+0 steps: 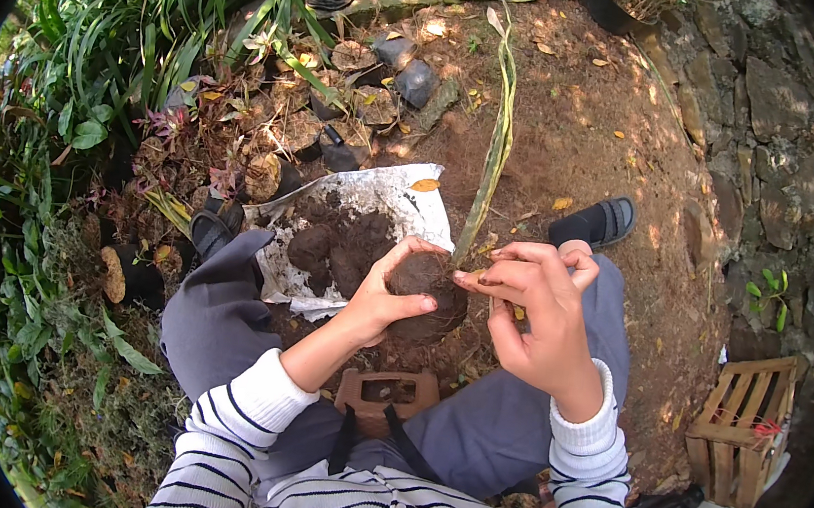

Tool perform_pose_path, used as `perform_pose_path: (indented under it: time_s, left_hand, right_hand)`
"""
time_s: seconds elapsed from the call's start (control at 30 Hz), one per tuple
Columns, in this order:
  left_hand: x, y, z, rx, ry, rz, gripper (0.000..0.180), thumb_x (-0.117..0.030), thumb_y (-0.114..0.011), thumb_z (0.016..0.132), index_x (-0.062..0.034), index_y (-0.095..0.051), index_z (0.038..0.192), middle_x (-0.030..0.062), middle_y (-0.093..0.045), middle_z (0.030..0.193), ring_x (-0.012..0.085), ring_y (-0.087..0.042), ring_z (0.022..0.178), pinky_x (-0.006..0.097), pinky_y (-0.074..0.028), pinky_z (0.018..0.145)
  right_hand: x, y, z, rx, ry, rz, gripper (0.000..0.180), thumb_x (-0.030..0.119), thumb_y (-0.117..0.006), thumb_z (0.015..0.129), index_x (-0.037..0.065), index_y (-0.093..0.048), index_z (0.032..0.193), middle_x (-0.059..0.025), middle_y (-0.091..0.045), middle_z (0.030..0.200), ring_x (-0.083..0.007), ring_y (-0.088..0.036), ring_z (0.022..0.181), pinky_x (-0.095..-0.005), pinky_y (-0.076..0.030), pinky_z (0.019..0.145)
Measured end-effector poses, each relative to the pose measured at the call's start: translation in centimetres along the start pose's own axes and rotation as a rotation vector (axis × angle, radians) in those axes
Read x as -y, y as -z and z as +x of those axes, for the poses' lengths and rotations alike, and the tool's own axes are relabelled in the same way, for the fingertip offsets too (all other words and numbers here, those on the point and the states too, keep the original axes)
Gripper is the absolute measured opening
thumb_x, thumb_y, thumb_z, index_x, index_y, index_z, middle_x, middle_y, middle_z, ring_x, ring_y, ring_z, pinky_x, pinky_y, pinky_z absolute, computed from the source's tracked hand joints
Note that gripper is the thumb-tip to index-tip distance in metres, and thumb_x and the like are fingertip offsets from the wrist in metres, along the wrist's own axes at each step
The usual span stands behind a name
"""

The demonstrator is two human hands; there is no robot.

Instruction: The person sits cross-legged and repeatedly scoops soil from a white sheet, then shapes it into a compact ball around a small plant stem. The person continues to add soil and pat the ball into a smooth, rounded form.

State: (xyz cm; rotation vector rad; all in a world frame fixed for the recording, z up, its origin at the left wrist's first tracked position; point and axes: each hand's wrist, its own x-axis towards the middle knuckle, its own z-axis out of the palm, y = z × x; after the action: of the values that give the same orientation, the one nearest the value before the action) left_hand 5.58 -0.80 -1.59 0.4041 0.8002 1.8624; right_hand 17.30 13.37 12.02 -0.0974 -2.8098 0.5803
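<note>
A round ball of dark soil sits in my left hand, whose thumb and fingers wrap round its left side. From the ball's top right rises a tall, narrow snake plant leaf, green with yellowish edges. My right hand is at the ball's right side, close to the leaf's base. Its soil-stained fingers are bent together and their tips reach the ball; anything pinched in them is too small to make out. Beyond my left hand, a white sheet on the ground bears dark soil in clumps.
Between my legs is a brown plastic stool. Dark planting bags and leafy plants stand at the left and far left. A wooden crate is at the right, beside a stone wall. Scattered leaves lie on brown ground.
</note>
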Motion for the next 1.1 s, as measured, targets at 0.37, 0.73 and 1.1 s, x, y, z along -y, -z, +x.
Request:
perform_pose_path:
  time_s: [0.37, 0.73, 1.1]
  left_hand:
    - [-1.1, -0.4, 0.2, -0.104, 0.049, 0.271, 0.063, -0.01, -0.083, 0.069, -0.004, -0.054, 0.125, 0.0048, -0.055, 0.12, 0.0148, -0.049, 0.117, 0.032, -0.036, 0.105]
    - [-0.6, -0.1, 0.1, -0.084, 0.096, 0.097, 0.073, -0.008, -0.087, 0.067, -0.0057, -0.048, 0.129, 0.0055, -0.053, 0.123, 0.015, -0.052, 0.115, 0.031, -0.041, 0.101]
    - [-0.8, 0.3, 0.2, -0.073, 0.02, 0.107, 0.067, -0.006, -0.083, 0.073, -0.0059, -0.047, 0.129, 0.0046, -0.055, 0.118, 0.0138, -0.055, 0.111, 0.031, -0.047, 0.097]
  right_hand:
    - [0.5, -0.6, 0.6, -0.004, 0.046, -0.136, 0.038, -0.002, -0.062, 0.071, 0.015, -0.063, 0.105, 0.0095, -0.072, 0.096, -0.0172, -0.056, 0.112, -0.0509, -0.027, 0.088]
    - [0.4, -1.3, 1.5, -0.011, 0.035, -0.108, 0.038, -0.002, -0.063, 0.072, 0.015, -0.06, 0.106, 0.0073, -0.073, 0.097, -0.0193, -0.053, 0.118, -0.052, -0.025, 0.088]
    - [0.3, -0.7, 1.3, 0.043, 0.001, -0.061, 0.034, -0.003, -0.063, 0.069, 0.016, -0.068, 0.097, 0.0088, -0.072, 0.096, -0.0191, -0.055, 0.1, -0.045, -0.025, 0.082]
